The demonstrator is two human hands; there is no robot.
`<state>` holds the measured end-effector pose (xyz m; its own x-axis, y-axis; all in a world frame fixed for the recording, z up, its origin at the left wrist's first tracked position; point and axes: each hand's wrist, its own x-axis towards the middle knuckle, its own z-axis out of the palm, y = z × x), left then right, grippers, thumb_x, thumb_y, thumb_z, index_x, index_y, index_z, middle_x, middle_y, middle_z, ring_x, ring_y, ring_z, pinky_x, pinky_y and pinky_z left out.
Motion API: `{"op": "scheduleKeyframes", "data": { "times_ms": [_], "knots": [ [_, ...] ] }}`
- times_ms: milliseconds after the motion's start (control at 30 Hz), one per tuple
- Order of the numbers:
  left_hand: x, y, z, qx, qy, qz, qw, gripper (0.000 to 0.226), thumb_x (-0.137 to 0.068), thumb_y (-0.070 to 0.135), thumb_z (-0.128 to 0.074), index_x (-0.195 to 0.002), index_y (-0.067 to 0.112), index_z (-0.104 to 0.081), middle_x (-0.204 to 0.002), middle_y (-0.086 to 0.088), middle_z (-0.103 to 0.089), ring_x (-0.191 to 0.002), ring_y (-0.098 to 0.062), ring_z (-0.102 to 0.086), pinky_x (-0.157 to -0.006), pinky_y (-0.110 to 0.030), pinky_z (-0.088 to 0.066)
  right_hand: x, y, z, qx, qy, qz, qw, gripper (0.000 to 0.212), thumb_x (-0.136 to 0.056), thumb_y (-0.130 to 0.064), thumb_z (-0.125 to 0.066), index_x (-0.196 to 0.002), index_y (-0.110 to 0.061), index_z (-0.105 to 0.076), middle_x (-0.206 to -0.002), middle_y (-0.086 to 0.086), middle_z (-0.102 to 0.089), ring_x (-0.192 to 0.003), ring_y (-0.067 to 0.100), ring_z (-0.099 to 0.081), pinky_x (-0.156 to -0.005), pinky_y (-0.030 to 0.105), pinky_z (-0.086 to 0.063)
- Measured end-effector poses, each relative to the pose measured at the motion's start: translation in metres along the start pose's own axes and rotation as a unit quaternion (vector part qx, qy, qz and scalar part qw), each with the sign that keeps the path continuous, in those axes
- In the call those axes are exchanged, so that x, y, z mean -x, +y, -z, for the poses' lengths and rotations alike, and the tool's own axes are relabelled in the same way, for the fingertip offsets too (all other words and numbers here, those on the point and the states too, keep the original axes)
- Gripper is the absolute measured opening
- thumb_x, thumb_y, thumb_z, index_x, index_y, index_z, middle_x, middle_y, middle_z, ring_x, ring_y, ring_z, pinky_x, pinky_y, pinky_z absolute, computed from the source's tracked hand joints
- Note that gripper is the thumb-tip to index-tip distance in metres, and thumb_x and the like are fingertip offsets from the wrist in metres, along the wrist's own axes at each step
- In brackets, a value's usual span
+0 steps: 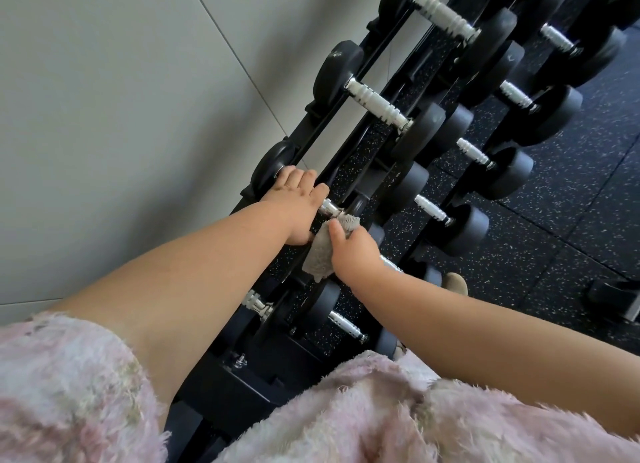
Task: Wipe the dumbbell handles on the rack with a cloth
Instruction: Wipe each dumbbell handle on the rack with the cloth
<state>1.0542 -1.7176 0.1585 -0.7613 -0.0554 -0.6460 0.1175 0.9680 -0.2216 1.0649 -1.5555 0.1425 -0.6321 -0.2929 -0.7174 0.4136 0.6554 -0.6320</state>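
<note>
Beside the grey wall (121,116), the left hand (294,206) curls its fingers around a dumbbell handle (328,207) on the black rack (228,397). Just right of it, the right hand (353,251) pinches a beige cloth (317,258) against this same handle. Other dumbbells (377,104) lie further right.

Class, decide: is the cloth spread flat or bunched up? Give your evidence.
Bunched up. The right hand grips the cloth in a wad against the dumbbell handle, with one crumpled end hanging loose below.
</note>
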Motion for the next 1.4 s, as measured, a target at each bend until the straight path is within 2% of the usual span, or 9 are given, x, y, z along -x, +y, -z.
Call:
{"op": "scheduleKeyframes", "data": {
  "times_ms": [200, 367, 567, 700, 800, 933, 1100, 1300, 1400],
  "knots": [
    [-0.003, 0.001, -0.001, 0.007, -0.001, 0.009, 1.000, 0.086, -0.078, 0.033, -0.072, -0.149, 0.019, -0.025, -0.159, -0.019, -0.015, -0.154, -0.040, -0.012, -0.128, -0.053, 0.007, -0.011, -0.005, 0.002, -0.075, 0.032, -0.019, 0.996, 0.049, -0.107, -0.053, -0.033, -0.107, -0.007, -0.049, -0.104, 0.014, -0.054, -0.094, 0.027, -0.051, -0.085, 0.040, -0.045],
    [0.004, 0.002, 0.001, -0.004, -0.009, 0.010, 1.000, 0.088, -0.075, 0.020, -0.067, -0.151, 0.019, -0.023, -0.162, -0.021, -0.010, -0.155, -0.042, -0.008, -0.127, -0.053, 0.012, 0.001, 0.010, -0.017, -0.035, -0.022, -0.014, 0.999, 0.058, -0.104, -0.055, -0.048, -0.131, -0.004, -0.038, -0.106, 0.005, -0.058, -0.083, 0.018, -0.056, -0.059, 0.028, -0.040],
    [0.005, 0.003, 0.004, -0.008, -0.020, 0.016, 1.000, 0.092, -0.072, 0.014, -0.066, -0.151, 0.020, -0.020, -0.166, -0.024, 0.001, -0.157, -0.043, -0.001, -0.128, -0.053, 0.014, -0.006, 0.025, 0.001, 0.093, -0.090, 0.024, 0.991, 0.039, -0.102, -0.049, -0.057, -0.103, -0.010, -0.057, -0.091, 0.005, -0.064, -0.079, 0.019, -0.062, -0.068, 0.031, -0.051],
    [0.001, 0.001, -0.001, 0.004, -0.020, 0.020, 1.000, 0.093, -0.081, 0.035, -0.074, -0.152, 0.021, -0.016, -0.168, -0.024, 0.003, -0.158, -0.045, 0.003, -0.128, -0.056, 0.011, 0.002, 0.029, 0.024, 0.092, -0.090, 0.075, 0.989, 0.036, -0.106, -0.044, -0.049, -0.109, -0.011, -0.063, -0.093, 0.001, -0.064, -0.087, 0.020, -0.061, -0.074, 0.030, -0.046],
    [-0.001, 0.000, -0.003, 0.008, -0.021, 0.010, 1.000, 0.099, -0.084, 0.061, -0.073, -0.153, 0.019, -0.016, -0.169, -0.024, 0.004, -0.158, -0.046, 0.004, -0.128, -0.057, 0.009, 0.002, 0.023, 0.034, 0.008, -0.052, 0.067, 0.996, 0.032, -0.107, -0.046, -0.045, -0.113, -0.020, -0.062, -0.103, 0.000, -0.068, -0.096, 0.018, -0.066, -0.082, 0.037, -0.057],
    [-0.001, -0.001, -0.004, 0.013, -0.019, 0.012, 1.000, 0.105, -0.084, 0.076, -0.064, -0.157, 0.019, -0.015, -0.170, -0.025, 0.004, -0.158, -0.047, 0.005, -0.128, -0.058, 0.009, -0.011, 0.003, 0.036, -0.052, -0.012, 0.026, 0.998, 0.044, -0.107, -0.049, -0.031, -0.113, -0.015, -0.059, -0.108, 0.008, -0.066, -0.102, 0.026, -0.064, -0.095, 0.046, -0.053],
    [-0.001, -0.001, -0.003, 0.022, -0.018, 0.009, 1.000, 0.103, -0.086, 0.077, -0.061, -0.157, 0.020, -0.015, -0.170, -0.025, 0.006, -0.158, -0.046, 0.006, -0.128, -0.057, 0.010, -0.008, -0.011, 0.020, -0.111, -0.047, -0.079, 0.990, 0.067, -0.110, -0.054, -0.010, -0.156, -0.016, -0.040, -0.148, 0.010, -0.052, -0.140, 0.032, -0.046, -0.120, 0.047, -0.031],
    [-0.001, -0.002, -0.004, 0.024, -0.017, 0.006, 1.000, 0.102, -0.086, 0.078, -0.059, -0.158, 0.020, -0.014, -0.170, -0.024, 0.007, -0.158, -0.047, 0.007, -0.128, -0.058, 0.010, -0.004, 0.009, 0.026, -0.100, -0.091, -0.088, 0.987, 0.080, -0.100, -0.071, -0.025, -0.141, -0.010, -0.057, -0.131, 0.015, -0.065, -0.126, 0.038, -0.060, -0.111, 0.054, -0.046],
    [0.000, 0.000, -0.005, 0.021, -0.026, 0.001, 0.999, 0.101, -0.086, 0.077, -0.060, -0.158, 0.020, -0.016, -0.169, -0.024, 0.006, -0.158, -0.047, 0.006, -0.128, -0.058, 0.010, -0.023, 0.029, 0.037, -0.126, -0.096, -0.096, 0.983, 0.103, -0.073, -0.086, -0.038, -0.133, -0.004, -0.060, -0.128, 0.022, -0.067, -0.116, 0.042, -0.066, -0.101, 0.058, -0.054]
  ]
}}
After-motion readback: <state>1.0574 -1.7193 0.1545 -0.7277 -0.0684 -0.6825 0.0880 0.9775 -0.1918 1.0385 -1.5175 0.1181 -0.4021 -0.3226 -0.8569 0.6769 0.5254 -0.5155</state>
